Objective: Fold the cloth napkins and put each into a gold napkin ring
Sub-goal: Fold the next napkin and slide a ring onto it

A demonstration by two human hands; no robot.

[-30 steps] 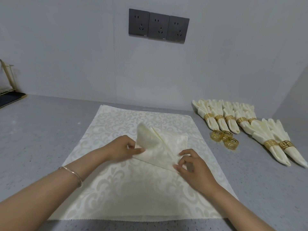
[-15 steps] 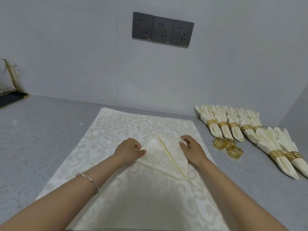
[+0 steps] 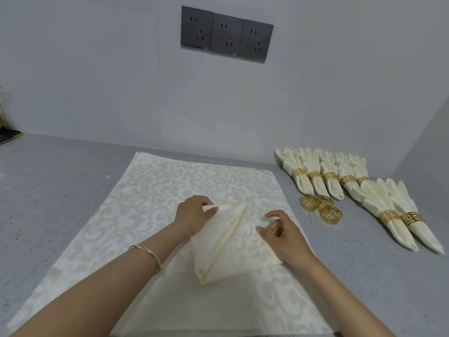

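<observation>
The napkin (image 3: 230,246) is observed lying flat on the stack of unfolded damask napkins (image 3: 145,203). It is shaped as a narrow kite with its point toward the person, both side flaps meeting along a centre seam.

Compared with one second ago, the left flap, then raised in mid-fold, is now laid down. The right flap, pressed under a flat palm half a second ago, is no longer pressed.

The upper left corner is pinched by the left hand (image 3: 194,214), fingers curled round the cloth tip. The right hand (image 3: 281,233) is held at the right edge with fingers curled; whether cloth is pinched cannot be told.

Judgement: the flap-folding stage is taken as complete, and the napkin is judged ready to be narrowed further or gathered for a ring.

Three loose gold napkin rings (image 3: 320,209) are noted on the grey countertop (image 3: 60,181) to the right, just beside seven ringed napkins (image 3: 328,183). None is yet picked up.
</observation>
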